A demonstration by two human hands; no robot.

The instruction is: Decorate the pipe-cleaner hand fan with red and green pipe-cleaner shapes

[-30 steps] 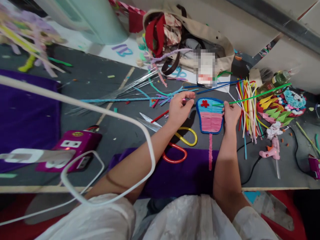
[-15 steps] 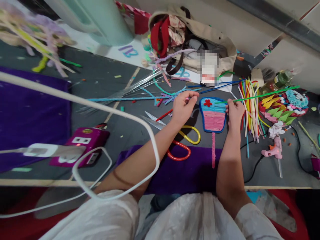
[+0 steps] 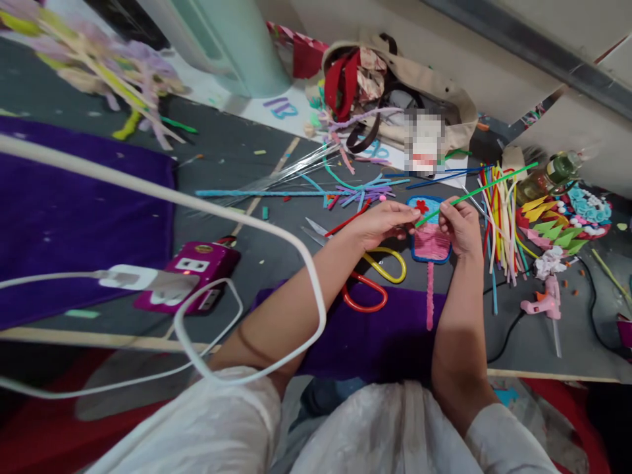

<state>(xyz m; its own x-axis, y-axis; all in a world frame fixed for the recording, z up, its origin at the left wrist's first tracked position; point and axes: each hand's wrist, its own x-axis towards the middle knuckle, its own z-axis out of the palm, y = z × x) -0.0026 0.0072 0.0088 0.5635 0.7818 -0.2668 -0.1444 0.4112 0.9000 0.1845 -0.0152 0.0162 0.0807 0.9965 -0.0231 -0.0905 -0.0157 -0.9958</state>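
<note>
Pipe cleaner is pinched by right hand; left hand half-curls at its end, grip unclear.

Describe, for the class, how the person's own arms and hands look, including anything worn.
Loose, wrinkled whitish sleeves cover the upper arms; both forearms are bare. The left hand and right hand are ungloved, and no watch or bracelet shows on either wrist.

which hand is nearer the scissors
Left: the left hand is just past the scissors, its forearm crossing them; the right hand is farther right.
</note>
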